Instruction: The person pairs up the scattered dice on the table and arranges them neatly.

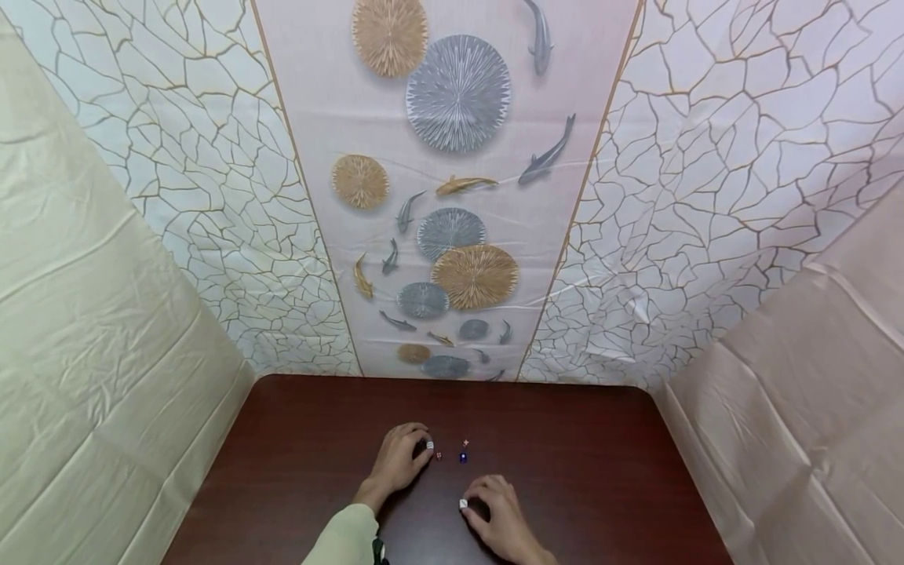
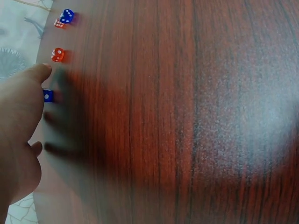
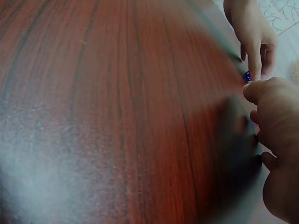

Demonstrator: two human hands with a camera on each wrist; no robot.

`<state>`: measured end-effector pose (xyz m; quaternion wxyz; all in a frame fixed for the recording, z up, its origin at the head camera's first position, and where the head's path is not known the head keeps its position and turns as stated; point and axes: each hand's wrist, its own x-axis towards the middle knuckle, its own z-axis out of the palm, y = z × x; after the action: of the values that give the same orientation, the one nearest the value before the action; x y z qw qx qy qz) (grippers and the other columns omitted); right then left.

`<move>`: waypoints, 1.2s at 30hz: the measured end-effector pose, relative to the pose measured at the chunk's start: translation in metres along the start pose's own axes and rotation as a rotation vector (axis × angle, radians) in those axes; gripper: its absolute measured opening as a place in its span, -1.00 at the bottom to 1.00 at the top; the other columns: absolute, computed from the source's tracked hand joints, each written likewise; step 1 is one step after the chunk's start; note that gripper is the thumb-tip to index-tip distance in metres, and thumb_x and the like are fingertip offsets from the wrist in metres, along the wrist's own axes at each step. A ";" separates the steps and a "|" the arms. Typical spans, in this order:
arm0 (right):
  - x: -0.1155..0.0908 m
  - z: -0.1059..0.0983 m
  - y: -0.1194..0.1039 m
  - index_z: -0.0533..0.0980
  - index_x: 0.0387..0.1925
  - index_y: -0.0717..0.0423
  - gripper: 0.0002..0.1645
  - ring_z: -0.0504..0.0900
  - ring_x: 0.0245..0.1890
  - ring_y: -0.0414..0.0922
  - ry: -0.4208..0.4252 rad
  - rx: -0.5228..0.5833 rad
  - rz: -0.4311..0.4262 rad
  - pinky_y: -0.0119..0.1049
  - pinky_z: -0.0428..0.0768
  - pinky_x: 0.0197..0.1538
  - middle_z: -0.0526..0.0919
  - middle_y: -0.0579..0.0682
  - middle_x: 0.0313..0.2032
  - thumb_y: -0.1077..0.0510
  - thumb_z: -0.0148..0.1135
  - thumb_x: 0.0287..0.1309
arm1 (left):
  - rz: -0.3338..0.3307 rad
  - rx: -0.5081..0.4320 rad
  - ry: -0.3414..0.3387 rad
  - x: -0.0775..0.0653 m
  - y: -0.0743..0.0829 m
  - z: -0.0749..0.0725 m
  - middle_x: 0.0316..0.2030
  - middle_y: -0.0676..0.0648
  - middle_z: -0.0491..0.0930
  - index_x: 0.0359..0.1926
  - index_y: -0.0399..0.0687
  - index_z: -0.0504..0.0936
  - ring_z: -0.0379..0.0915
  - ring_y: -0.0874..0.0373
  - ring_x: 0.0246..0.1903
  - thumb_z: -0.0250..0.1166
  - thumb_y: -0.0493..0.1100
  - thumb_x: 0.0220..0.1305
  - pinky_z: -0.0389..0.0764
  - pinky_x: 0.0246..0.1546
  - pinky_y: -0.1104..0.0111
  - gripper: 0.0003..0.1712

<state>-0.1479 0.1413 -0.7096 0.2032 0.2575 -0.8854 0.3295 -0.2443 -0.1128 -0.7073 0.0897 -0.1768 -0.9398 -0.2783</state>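
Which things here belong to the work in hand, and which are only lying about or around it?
Seem to belong to the work:
White die in the right hand
Second die in the left hand
Two red dice and a blue die, loose near the hands

Probably only surroundings:
Brown table
Patterned cloth behind it

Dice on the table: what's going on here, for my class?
A person's hands are at work on a dark table: the left hand pinches one white die, the right hand another white die. Just right of the left hand, a red die, another red die and a blue die lie loose. The left wrist view shows a second blue die close by that hand.
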 end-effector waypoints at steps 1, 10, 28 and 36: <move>-0.001 0.001 0.000 0.78 -0.27 -0.08 -0.70 0.67 -0.03 -0.14 0.007 -0.002 -0.006 -0.19 0.53 0.01 0.79 -0.17 -0.14 0.25 0.77 0.02 | -0.003 -0.009 0.002 0.000 0.001 -0.001 0.23 -0.09 0.78 -0.12 0.07 0.81 0.67 -0.17 0.31 0.55 -0.13 0.48 0.56 0.49 -0.23 -0.94; -0.005 0.006 0.004 0.79 -0.29 -0.08 -0.66 0.69 0.01 -0.07 0.056 -0.034 -0.072 -0.14 0.52 0.03 0.79 -0.16 -0.14 0.23 0.81 -0.09 | 0.014 -0.025 0.054 0.000 0.007 -0.013 0.22 -0.10 0.78 -0.13 0.03 0.81 0.67 -0.18 0.31 0.58 -0.16 0.44 0.58 0.45 -0.24 -0.91; -0.010 0.011 0.009 0.78 -0.29 -0.09 -0.66 0.67 0.04 -0.04 0.041 -0.038 -0.052 -0.13 0.52 0.01 0.75 -0.08 -0.10 0.22 0.80 -0.09 | 0.030 -0.048 0.069 -0.015 0.013 -0.029 0.25 -0.07 0.78 -0.09 0.08 0.82 0.66 -0.15 0.34 0.60 -0.14 0.44 0.60 0.43 -0.26 -0.89; -0.012 0.013 0.013 0.78 -0.27 -0.10 -0.65 0.66 0.04 -0.05 0.043 -0.032 -0.060 -0.10 0.54 0.06 0.75 -0.06 -0.09 0.22 0.81 -0.09 | 0.064 -0.071 0.039 -0.036 0.017 -0.034 0.21 -0.07 0.80 -0.05 0.10 0.83 0.71 -0.05 0.27 0.60 -0.12 0.44 0.68 0.33 -0.21 -0.86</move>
<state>-0.1486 0.1445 -0.7315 0.2360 0.2737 -0.8778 0.3144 -0.2026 -0.1290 -0.6801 0.1107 -0.2045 -0.9213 -0.3118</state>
